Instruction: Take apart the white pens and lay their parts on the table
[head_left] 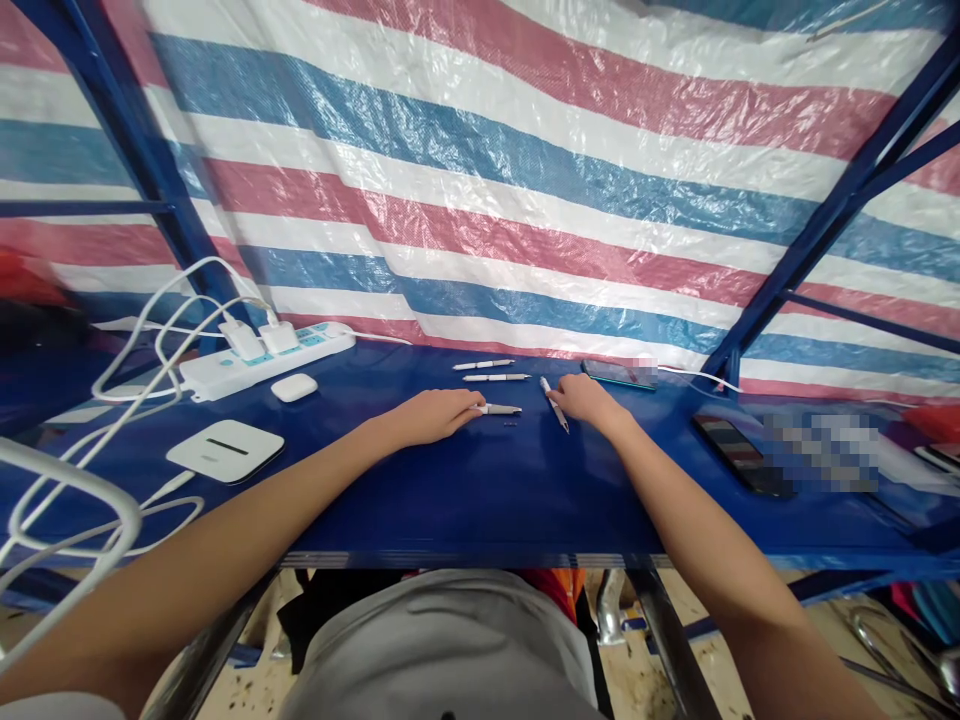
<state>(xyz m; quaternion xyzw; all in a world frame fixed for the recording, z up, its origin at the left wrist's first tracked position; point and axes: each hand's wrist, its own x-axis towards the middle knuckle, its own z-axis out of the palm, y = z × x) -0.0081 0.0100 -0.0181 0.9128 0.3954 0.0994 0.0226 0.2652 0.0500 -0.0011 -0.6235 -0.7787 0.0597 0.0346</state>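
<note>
My left hand (442, 414) rests low over the blue table, its fingers closed on the end of a white pen with a grey grip (501, 409). Across from it, my right hand (589, 398) pinches another white pen (556, 408), which slants with its tip toward me. Two more pens lie side by side farther back, an upper pen (484, 365) and a lower pen (496, 377). Just below the left pen are some tiny marks or bits (511, 424), too small to make out.
At the left stand a white power strip (270, 360) with plugs and looping cables, a small white case (294, 387) and a white box (225, 450). One phone (619, 375) lies behind my right hand, another dark phone (742, 455) farther right. Striped sheeting (480, 180) hangs behind the table.
</note>
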